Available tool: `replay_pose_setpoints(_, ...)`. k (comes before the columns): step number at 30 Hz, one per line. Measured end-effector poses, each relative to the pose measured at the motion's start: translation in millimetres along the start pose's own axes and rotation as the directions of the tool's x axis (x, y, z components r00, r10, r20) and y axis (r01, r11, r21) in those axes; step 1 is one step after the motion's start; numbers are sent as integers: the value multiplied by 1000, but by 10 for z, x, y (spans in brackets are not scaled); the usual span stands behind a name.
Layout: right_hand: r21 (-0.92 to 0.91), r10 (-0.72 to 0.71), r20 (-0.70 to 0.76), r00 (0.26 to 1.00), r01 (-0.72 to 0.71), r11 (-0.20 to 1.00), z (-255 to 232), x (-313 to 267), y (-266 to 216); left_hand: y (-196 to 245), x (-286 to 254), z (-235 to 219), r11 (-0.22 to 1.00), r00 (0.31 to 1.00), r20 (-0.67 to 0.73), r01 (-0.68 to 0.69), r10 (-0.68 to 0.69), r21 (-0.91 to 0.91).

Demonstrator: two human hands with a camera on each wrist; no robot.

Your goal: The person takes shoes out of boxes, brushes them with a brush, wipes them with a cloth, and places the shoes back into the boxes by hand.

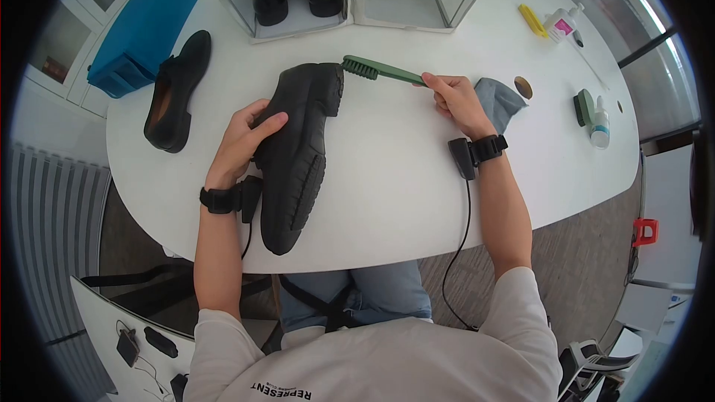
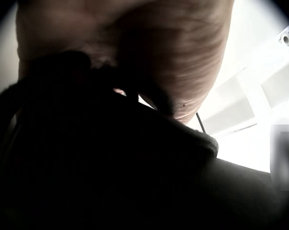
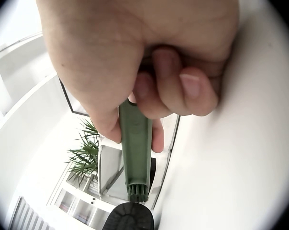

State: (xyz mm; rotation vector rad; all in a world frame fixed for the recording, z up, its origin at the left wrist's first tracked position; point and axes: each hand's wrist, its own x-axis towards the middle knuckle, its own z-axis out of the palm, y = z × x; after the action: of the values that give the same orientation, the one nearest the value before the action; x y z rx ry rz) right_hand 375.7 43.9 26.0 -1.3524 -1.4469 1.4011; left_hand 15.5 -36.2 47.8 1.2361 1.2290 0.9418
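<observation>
Hands: left [image 1: 240,141] grips the black shoe [image 1: 296,152], thumb across the upper; right [image 1: 456,100] pinches the green brush [image 1: 398,73] by its handle end. Shoe is tilted over near the table's [image 1: 387,201] front edge, toe towards the person, sole facing right. Bristles [image 1: 360,68] at the heel [image 1: 333,91]; contact can't be told.

Technique, my judgement: brace the shoe firmly, since strokes at the heel could twist it. Lay bristles flat, use short, light strokes along the edge, and turn the shoe rather than the wrist. Gripping the brush nearer its head would probably give more control.
</observation>
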Motion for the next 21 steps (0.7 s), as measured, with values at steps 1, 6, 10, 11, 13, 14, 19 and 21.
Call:
replay_pose_setpoints(1, -9, -1, -5, 1000, 1, 1000, 15, -4, 0, 2, -9, 20, 1000, 1000, 2, 6, -6, 1)
replay_pose_setpoints(6, 79, -23, 9, 1000, 22, 997, 85, 35, 91, -66, 26, 71, 943, 995, 56, 100, -86, -319)
replay_pose_setpoints(10, 174, -63, -3, 998, 63, 983, 243, -22, 54, -91, 36, 333, 862, 994, 15, 98, -105, -497)
replay_pose_setpoints(11, 175, -62, -7, 998, 62, 983, 246, -23, 42, -88, 41, 369, 863, 994, 19, 101, -106, -495)
replay_pose_setpoints(13, 175, -78, 17, 997, 74, 982, 250, -35, 41, -102, 35, 411, 823, 993, 41, 113, -108, -556)
replay_pose_setpoints(14, 177, -72, 16, 997, 68, 982, 244, -38, 46, -114, 31, 416, 823, 993, 44, 119, -113, -556)
replay_pose_setpoints(19, 167, -51, 39, 998, 43, 985, 241, -42, 22, -163, 40, 416, 802, 993, 60, 115, -99, -586)
replay_pose_setpoints(21, 158, -66, 36, 997, 60, 986, 248, -42, 52, -153, 21, 453, 782, 994, 46, 104, -96, -615)
